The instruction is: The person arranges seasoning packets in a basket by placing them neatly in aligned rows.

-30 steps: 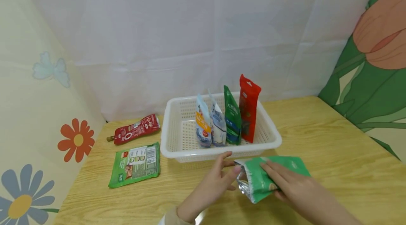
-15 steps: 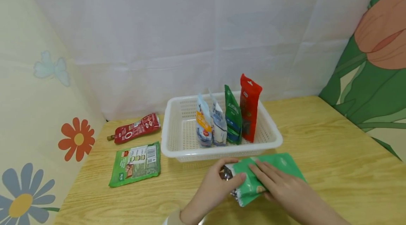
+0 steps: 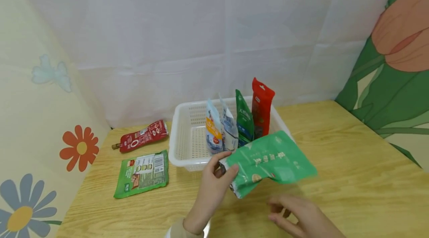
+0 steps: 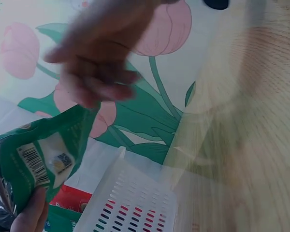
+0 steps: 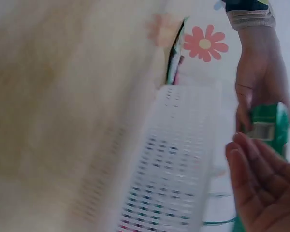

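Observation:
My left hand [image 3: 214, 182] pinches the torn, silvery end of a green snack bag [image 3: 271, 159], thumb on its printed face. The bag is raised off the table, tilted, in front of the basket's right front corner. Its back with a barcode shows in the left wrist view, as does the left thumb [image 4: 31, 215]. Below and right of the bag, my right hand [image 3: 298, 212] is apart from it, fingers loosely bent and holding nothing. The white plastic basket [image 3: 187, 162] stands behind, with a light blue pouch [image 3: 213, 128], a white-blue pouch [image 3: 229, 130], a dark green pouch [image 3: 244, 119] and a red packet [image 3: 262, 105] upright inside.
On the table left of the basket lie a dark red spouted pouch [image 3: 144, 136] and a flat green packet [image 3: 142, 174]. The wooden table [image 3: 335, 137] meets a white cloth backdrop [image 3: 167, 44], with flower-printed panels at both sides.
The left hand has taken hold of the bag's torn end and lifted the bag up and left. The right hand has let go of the bag and drawn back toward me.

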Demonstrator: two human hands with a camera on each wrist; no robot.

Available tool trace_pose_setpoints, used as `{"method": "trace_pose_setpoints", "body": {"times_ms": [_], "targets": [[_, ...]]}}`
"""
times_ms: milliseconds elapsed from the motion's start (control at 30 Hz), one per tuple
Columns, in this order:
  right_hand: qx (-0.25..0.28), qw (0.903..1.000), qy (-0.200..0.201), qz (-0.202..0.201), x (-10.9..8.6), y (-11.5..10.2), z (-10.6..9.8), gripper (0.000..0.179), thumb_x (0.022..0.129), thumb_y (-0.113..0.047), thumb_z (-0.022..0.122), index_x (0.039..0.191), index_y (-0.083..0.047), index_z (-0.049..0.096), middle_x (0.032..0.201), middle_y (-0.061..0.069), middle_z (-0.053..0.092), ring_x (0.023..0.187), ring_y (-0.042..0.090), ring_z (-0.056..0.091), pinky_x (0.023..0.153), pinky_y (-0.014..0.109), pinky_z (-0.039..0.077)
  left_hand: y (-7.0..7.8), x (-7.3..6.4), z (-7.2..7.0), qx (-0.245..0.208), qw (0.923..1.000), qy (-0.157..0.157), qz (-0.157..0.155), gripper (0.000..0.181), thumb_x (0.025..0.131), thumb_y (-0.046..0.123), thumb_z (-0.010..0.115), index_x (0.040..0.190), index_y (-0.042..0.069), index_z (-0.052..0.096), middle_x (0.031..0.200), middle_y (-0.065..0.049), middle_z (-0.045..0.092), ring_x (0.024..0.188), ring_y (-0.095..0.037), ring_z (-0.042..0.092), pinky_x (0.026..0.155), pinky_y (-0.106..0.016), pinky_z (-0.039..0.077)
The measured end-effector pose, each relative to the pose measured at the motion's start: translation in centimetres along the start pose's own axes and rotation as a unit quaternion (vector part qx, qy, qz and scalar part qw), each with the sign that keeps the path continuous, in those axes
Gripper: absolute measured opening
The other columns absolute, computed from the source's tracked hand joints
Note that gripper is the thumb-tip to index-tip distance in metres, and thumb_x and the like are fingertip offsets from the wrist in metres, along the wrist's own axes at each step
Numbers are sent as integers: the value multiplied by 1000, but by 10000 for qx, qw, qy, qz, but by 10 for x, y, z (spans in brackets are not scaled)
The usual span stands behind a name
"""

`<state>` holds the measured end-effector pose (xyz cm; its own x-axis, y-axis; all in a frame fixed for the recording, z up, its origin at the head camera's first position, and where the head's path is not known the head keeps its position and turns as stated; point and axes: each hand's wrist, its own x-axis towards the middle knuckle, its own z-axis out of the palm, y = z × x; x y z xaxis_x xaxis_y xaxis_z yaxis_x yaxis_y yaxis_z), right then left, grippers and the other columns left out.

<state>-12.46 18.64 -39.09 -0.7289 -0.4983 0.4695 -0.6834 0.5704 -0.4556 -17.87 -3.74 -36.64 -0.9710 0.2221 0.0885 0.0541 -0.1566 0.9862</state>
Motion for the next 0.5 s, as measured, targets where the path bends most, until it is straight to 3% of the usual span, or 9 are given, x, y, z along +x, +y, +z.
{"method": "trace_pose_setpoints", "body": {"times_ms": [33, 67, 100, 167, 233, 333, 367, 400, 500], "targets": [[572, 9958, -398, 602, -2, 5, 1, 26, 94, -22, 59, 111, -2, 63, 96, 3, 70, 82, -7, 59, 65, 14, 48, 1, 0, -1, -51, 10000, 70, 29, 47, 90, 15, 61, 132, -2, 48, 121, -20, 55, 92, -9, 62, 75, -19, 53], [1172, 9833, -685, 1215, -3, 10, 1, 31, 97, -19, 54, 118, 4, 59, 100, 10, 70, 85, -8, 60, 66, 16, 50, 1, 1, -1, -93, 9999, 126, 60, 47, 91, 15, 62, 132, -2, 48, 120, -19, 55, 91, -8, 62, 75, -19, 53], [1810, 9646, -861, 1716, -3, 16, -1, 37, 101, -18, 45, 123, 10, 53, 107, 17, 68, 89, -7, 61, 70, 19, 53, 1, 1, -2, -122, 9997, 180, 81, 46, 90, 14, 62, 131, -1, 48, 120, -18, 56, 90, -7, 61, 75, -18, 52], [3262, 9075, -919, 2482, 0, 27, -6, 49, 106, -24, 30, 135, 15, 37, 119, 17, 65, 98, -3, 63, 80, 22, 54, 1, 1, -2, -108, 9996, 234, 145, 45, 91, 15, 62, 131, -1, 49, 117, -18, 57, 88, -5, 60, 74, -17, 52], [4743, 8443, -614, 2417, 2, 38, -9, 49, 106, -26, 18, 142, 4, 32, 126, 13, 63, 107, 6, 65, 89, 26, 54, 1, 0, -2, -67, 9997, 192, 155, 45, 91, 16, 61, 131, -1, 50, 118, -18, 57, 88, -6, 61, 75, -17, 52], [6128, 7591, -184, 2188, 7, 46, -11, 42, 106, -29, 12, 141, -23, 34, 127, -8, 62, 114, 11, 62, 94, 29, 52, 1, 0, -1, 9, 9998, 66, 178, 45, 91, 17, 61, 131, -1, 50, 120, -21, 57, 90, -9, 61, 75, -18, 53], [6420, 7385, -84, 2057, 7, 47, -11, 40, 105, -28, 12, 137, -30, 37, 127, -9, 62, 115, 13, 62, 95, 31, 51, 1, 0, -1, 37, 9998, 24, 171, 45, 91, 17, 61, 131, -1, 50, 121, -21, 57, 91, -9, 61, 75, -19, 53], [6592, 7260, 38, 1959, 8, 47, -11, 39, 106, -27, 12, 133, -34, 39, 127, -8, 61, 116, 14, 62, 95, 33, 51, 1, 0, -1, 63, 9999, -24, 159, 44, 91, 17, 60, 131, -1, 51, 122, -21, 57, 91, -10, 61, 75, -19, 53], [6928, 6991, 194, 1760, 10, 46, -12, 39, 106, -24, 12, 134, -33, 38, 129, -6, 60, 117, 16, 61, 96, 36, 51, 1, 0, 0, 90, 9997, -116, 209, 43, 91, 16, 60, 130, -1, 51, 121, -23, 56, 89, -8, 60, 74, -19, 53]]}}
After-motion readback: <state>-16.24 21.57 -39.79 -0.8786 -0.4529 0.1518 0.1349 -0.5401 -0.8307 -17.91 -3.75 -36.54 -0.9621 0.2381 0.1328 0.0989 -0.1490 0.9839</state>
